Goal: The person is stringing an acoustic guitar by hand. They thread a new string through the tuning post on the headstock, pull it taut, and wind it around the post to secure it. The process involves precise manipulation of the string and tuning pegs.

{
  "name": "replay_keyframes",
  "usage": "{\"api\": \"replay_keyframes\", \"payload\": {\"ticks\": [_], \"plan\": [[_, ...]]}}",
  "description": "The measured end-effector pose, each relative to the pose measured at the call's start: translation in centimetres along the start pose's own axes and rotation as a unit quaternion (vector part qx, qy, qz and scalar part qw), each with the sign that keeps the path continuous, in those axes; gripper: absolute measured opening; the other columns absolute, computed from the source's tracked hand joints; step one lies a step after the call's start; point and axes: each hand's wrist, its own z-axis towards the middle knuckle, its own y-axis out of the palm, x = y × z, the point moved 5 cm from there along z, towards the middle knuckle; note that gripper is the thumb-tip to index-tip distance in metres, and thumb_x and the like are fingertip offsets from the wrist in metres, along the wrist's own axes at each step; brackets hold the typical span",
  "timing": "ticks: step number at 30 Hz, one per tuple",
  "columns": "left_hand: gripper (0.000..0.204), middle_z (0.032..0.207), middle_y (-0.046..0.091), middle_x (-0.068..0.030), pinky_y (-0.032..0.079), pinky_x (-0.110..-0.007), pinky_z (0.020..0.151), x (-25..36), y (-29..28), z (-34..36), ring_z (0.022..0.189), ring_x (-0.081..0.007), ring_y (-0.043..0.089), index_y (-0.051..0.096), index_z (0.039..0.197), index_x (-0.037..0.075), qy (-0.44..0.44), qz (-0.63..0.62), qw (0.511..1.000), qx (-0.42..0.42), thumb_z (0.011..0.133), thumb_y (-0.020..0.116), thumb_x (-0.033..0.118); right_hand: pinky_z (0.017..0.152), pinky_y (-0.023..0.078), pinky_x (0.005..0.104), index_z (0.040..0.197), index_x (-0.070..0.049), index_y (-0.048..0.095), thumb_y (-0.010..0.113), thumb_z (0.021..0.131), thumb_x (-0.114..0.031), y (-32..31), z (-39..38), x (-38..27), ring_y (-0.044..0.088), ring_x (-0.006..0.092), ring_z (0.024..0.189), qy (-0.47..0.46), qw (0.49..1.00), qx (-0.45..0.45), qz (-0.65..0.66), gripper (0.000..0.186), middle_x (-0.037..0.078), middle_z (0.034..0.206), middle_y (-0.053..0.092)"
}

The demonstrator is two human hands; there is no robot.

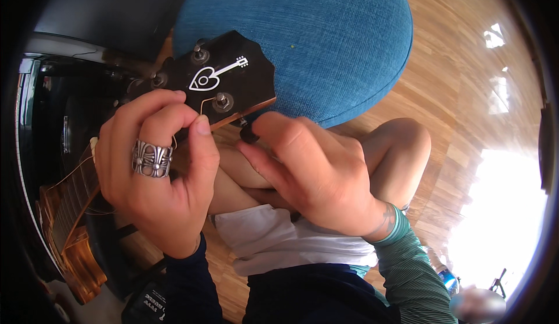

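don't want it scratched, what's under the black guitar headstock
Past the upper and right edges of the headstock, a round blue fabric cushion shows. Whether they touch can't be seen; the headstock covers what's directly beneath.

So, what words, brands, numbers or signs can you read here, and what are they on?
No words quoted. What shows:
White emblem, a guitar with a heart-shaped body: a wordless sign on the black headstock.
White lettering on the black item at lower left: small and skewed, not quoted.
Small blue thing at lower right: too blurred to read.
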Motion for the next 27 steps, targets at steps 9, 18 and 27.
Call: {"api": "replay_keyframes", "payload": {"ticks": [9,18,27], "plan": [[0.011,0.099,0.068,-0.0075,0.046,-0.035,0.078,0.1,0.8,-0.4,0.087,-0.0249,0.061,0.064,0.091,0.005,0.001,-0.005,1.0,0.002,0.081,0.068,0.003,0.042,0.046,0.0299,0.09,0.0,0.065,0.078,0.081,-0.004,0.7,-0.5,-0.7,0.057,0.0166,0.046,-0.021,0.997,0.004,-0.076,0.017,0.004,0.062,0.057],[0.01,0.097,0.068,-0.0104,0.046,-0.035,0.077,-0.1,1.1,-0.4,0.085,-0.0252,0.061,0.063,0.09,0.003,0.007,-0.018,1.0,-0.009,0.081,0.067,0.001,0.039,0.04,0.0301,0.079,-0.001,0.063,0.064,0.096,-0.013,1.9,-0.8,1.8,0.054,0.0155,0.042,0.137,0.973,-0.127,0.138,0.021,0.007,0.055,0.054],[0.009,0.097,0.067,-0.0112,0.046,-0.034,0.078,-0.1,1.1,-0.3,0.087,-0.0245,0.061,0.063,0.091,0.001,0.014,-0.019,0.999,-0.034,0.082,0.065,0.0,0.035,0.032,0.0206,0.095,-0.001,0.056,0.019,0.105,-0.056,6.2,-3.6,1.1,0.043,0.0105,0.035,0.457,0.49,-0.198,0.715,0.067,0.009,0.055,0.054]]}}
